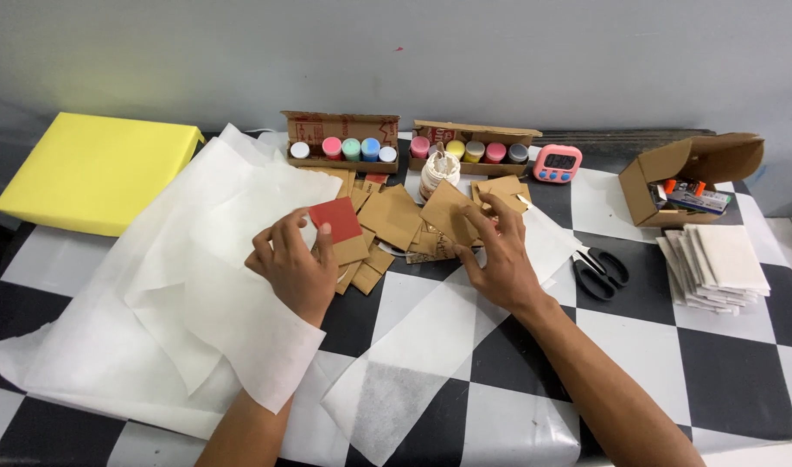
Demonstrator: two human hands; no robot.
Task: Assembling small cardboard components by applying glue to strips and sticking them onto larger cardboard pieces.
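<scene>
Black-and-white checkered table (733, 380) against a plain grey wall, partly covered by large white tissue paper sheets (154, 294).

Left hand (294, 264): grip closed on a small red-painted cardboard square (335, 219), thumb on its lower edge, fingers behind. Square is flat, red face up, slightly rotated, held just above the left edge of a loose pile of plain brown cardboard squares (394, 220) near the middle of the table, toward the far edge.

Right hand (498, 251): grip closed on a plain brown cardboard square (448, 212), pinched at its right edge, over the right side of the same pile. A small white jar (439, 173) stands just behind the pile.

Far edge: two open cardboard boxes of small paint pots, left box (342, 143) and right box (472, 145), side by side; pink digital timer (557, 163) just beside the right one. Far left corner: yellow flat rectangular package (93, 169). Right edge: open brown carton with small items (686, 177), stack of white folded sheets (716, 268) in front of it. Black scissors (600, 272) lie between the right hand and that stack.

Open room: near right part of the table is bare checkered surface; near left is only flat paper. Far edge is crowded.
</scene>
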